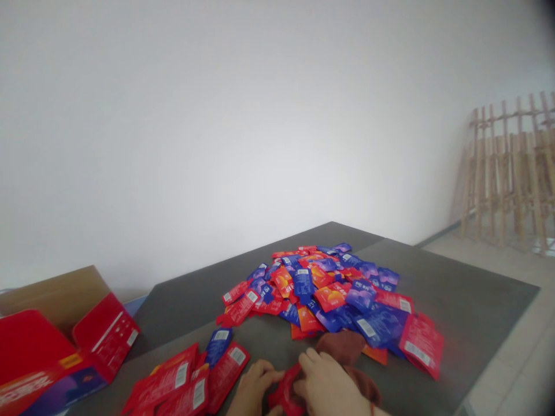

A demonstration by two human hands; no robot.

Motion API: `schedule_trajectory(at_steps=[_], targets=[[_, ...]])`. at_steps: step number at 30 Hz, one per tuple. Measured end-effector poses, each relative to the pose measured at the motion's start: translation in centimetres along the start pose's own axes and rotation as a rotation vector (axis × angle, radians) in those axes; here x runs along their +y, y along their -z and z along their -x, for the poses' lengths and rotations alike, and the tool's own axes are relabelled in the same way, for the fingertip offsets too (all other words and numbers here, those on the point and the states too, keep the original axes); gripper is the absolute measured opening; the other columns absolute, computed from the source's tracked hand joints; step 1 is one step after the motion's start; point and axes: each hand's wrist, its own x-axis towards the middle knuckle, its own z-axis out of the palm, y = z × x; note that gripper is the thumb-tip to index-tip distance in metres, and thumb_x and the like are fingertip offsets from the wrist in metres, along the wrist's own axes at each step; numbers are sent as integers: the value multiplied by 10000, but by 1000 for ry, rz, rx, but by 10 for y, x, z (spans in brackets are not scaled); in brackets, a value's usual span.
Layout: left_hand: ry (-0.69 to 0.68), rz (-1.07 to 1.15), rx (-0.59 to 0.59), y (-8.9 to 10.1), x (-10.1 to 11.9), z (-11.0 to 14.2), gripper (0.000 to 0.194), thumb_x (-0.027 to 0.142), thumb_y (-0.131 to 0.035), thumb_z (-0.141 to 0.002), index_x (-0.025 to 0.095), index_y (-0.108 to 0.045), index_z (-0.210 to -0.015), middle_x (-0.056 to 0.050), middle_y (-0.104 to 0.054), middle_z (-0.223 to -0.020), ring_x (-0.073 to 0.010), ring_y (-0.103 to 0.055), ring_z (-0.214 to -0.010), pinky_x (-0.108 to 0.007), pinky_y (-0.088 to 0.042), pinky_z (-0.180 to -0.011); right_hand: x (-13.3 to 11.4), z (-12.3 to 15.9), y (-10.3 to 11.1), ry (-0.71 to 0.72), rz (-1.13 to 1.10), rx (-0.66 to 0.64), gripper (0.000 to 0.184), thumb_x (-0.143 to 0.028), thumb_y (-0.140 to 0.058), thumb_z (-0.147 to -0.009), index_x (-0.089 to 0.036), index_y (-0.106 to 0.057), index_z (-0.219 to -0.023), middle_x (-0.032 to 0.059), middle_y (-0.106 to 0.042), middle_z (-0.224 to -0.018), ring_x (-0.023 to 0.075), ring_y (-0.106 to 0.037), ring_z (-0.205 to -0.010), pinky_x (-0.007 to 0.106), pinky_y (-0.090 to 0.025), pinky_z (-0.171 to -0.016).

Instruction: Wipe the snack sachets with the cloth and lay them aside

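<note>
While both hands meet at the counter's near edge, the left hand [254,384] and right hand [327,384] pinch one red packet [284,396] between them, fingers closed on it. Judged step: handling a single packet taken from the stock; the next move would call for a firm two-sided grip. Its long axis seems to run left-right, though blur and the frame edge hide its ends. Brown cloth [342,346] lies just beyond. Sorted red packets [182,381] left; mixed pile [329,294] farther out on the grey counter [468,300]; open carton [60,335] far left.
</note>
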Motion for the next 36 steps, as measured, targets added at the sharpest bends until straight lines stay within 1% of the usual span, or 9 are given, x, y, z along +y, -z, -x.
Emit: schedule_trajectory(at_steps=[3, 6, 10, 15, 19, 22, 26, 30, 36], targets=[[-3, -5, 28, 1, 2, 1, 523, 53, -573, -727, 288, -623, -1191, -33, -617, -1115, -178, -596, -1047, -318, -474, -942, -8, -7, -4, -16, -6, 32, 213, -153, -532, -873, -212, -735, -844, 96, -637, -965, 250, -547, -940, 342, -418, -704], [-13, -66, 18, 1, 1, 1, 505, 95, -606, -729, 293, -631, -1192, -35, -621, -1089, -191, -599, -1016, -326, -491, -914, -10, -8, -6, 29, -47, 42, 174, -194, -558, -874, -216, -718, -809, 86, -633, -943, 241, -549, -928, 328, -413, -686], [-35, -110, 7, 2, -3, 1, 440, 199, -620, -802, 304, -620, -1230, -45, -618, -1095, -203, -593, -1012, -335, -495, -897, 8, 10, -7, 83, -62, 16, 128, -272, -607, -875, -248, -732, -863, 62, -647, -974, 238, -564, -921, 334, -407, -661], [-39, -111, -9, 4, -5, 0, 434, 222, -642, -801, 305, -621, -1226, -45, -622, -1105, -204, -600, -1026, -323, -487, -901, 30, 31, -3, -111, -45, 89, 184, -160, -597, -862, -261, -744, -909, 53, -656, -993, 237, -576, -933, 347, -404, -710], [-24, -121, -1, 2, -6, -1, 431, 184, -639, -789, 302, -628, -1204, -46, -630, -1106, -205, -614, -1034, -316, -495, -888, 26, 24, 3, -292, -31, 87, 247, -89, -537, -871, -214, -742, -929, 86, -658, -1011, 260, -579, -972, 371, -414, -754], [-28, -142, 36, -4, -7, -3, 434, 270, -665, -831, 315, -592, -1257, -46, -629, -1114, -204, -619, -1039, -319, -500, -895, 19, 18, 2, -265, -30, 58, 233, -102, -542, -881, -208, -736, -952, 81, -662, -1036, 258, -587, -977, 368, -425, -738], [-66, -207, 110, -18, -7, -6, 621, 424, -777, -769, 366, -526, -1333, -43, -609, -1150, -222, -611, -1044, -347, -500, -899, 18, 22, -1, -156, -64, 25, 189, -166, -580, -885, -229, -731, -981, 58, -665, -1067, 254, -593, -980, 361, -435, -725], [-104, -260, 153, -28, -8, -7, 592, 441, -775, -777, 400, -535, -1317, -39, -593, -1159, -223, -599, -1023, -357, -496, -867, 25, 23, 1, -263, -42, 66, 240, -91, -546, -856, -207, -738, -942, 92, -665, -1028, 264, -590, -970, 369, -431, -752], [-113, -250, 109, -24, -9, -8, 560, 524, -687, -835, 416, -498, -1350, -42, -589, -1187, -232, -581, -1064, -379, -490, -896, 21, -3, 9, -328, -7, 56, 273, -61, -491, -847, -152, -745, -888, 157, -661, -998, 301, -582, -962, 398, -424, -746]])
